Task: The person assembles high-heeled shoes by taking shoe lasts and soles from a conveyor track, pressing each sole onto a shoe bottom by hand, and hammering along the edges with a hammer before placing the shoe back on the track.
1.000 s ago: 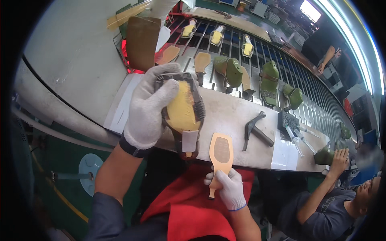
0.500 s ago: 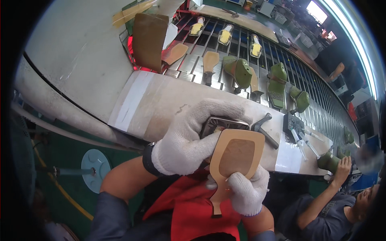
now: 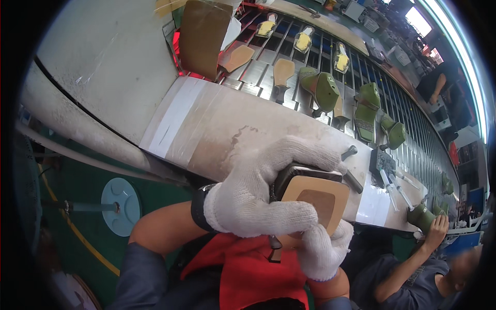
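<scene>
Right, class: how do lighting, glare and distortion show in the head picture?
In the head view, the ceiling light glares white and bends near the fisheye rim, the metal conveyor throws bright reflections, and the held tan insole shows no strong glare.

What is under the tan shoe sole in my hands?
A dark shoe upper shows past the far and left edges of the tan shoe sole. The sole and your gloved left hand cover the rest.

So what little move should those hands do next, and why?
Maybe the left hand should press its thumb gently on the tan sole. That thumb lies across the sole, the right hand holds it lower down, and the dark shoe peeks out past its top edge, so the sole might need settling.
</scene>
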`<state>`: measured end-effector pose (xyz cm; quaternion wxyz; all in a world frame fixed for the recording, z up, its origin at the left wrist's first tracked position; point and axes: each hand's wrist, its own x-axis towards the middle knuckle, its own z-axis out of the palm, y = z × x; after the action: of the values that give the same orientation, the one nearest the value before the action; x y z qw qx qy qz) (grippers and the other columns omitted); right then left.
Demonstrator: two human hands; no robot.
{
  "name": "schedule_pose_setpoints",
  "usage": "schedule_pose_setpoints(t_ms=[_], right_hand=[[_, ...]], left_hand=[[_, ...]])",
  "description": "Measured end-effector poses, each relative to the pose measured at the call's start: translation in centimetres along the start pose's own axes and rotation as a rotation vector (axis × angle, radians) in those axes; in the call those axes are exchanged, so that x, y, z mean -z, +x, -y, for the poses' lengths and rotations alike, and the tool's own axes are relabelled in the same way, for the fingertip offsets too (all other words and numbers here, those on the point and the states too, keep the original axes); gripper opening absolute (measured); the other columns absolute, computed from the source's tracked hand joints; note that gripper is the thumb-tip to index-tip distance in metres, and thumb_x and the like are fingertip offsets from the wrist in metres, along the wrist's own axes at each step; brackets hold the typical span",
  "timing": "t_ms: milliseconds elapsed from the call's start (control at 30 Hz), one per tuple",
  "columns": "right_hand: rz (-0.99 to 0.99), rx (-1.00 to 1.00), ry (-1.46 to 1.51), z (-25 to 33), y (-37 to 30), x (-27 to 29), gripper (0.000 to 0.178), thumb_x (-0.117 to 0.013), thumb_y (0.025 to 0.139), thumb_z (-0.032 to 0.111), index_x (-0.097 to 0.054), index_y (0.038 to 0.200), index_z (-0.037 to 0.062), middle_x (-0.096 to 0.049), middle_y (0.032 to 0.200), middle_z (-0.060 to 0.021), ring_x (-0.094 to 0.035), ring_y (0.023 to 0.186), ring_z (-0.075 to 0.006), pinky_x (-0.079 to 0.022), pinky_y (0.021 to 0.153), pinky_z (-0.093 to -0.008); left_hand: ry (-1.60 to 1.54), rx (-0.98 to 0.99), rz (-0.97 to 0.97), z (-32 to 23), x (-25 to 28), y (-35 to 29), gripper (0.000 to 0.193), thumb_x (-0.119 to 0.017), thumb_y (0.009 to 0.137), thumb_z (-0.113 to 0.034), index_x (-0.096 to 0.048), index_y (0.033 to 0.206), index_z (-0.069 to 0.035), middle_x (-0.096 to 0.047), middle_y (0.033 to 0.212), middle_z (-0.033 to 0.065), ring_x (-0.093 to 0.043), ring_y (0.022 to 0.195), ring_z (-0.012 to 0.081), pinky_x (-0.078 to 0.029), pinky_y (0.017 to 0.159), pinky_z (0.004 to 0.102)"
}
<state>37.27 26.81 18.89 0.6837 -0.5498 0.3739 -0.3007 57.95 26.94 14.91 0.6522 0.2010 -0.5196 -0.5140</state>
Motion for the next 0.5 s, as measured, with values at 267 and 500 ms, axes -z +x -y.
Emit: schedule_pose_setpoints(t_ms=[267,500], right_hand=[[0.053,0.07,-0.123,-0.63,0.19,0.64,0.032,-0.061,0.099,0.006,-0.075,0.113,-0.0193,-0.081,0.095,-0.023,-0.08,0.083,-0.0254,-0.068,0.073,-0.0369],[0.005,0.034,0.108,-0.85,-0.35,-0.11,0.032,-0.061,0.099,0.005,-0.075,0.114,-0.0197,-0.081,0.094,-0.0233,-0.081,0.081,-0.0249,-0.068,0.072,-0.0363]], left_hand=[[0.065,0.048,0.019,-0.27,0.04,-0.19,0.065,-0.079,0.099,-0.026,-0.051,0.151,0.004,-0.065,0.149,0.0277,-0.068,0.135,0.0315,-0.055,0.114,0.047],[0.083,-0.002,-0.016,-1.01,-0.18,-0.18,0.064,-0.034,0.12,-0.049,-0.056,0.145,0.005,-0.069,0.142,0.0295,-0.071,0.129,0.0347,-0.057,0.112,0.0471]])
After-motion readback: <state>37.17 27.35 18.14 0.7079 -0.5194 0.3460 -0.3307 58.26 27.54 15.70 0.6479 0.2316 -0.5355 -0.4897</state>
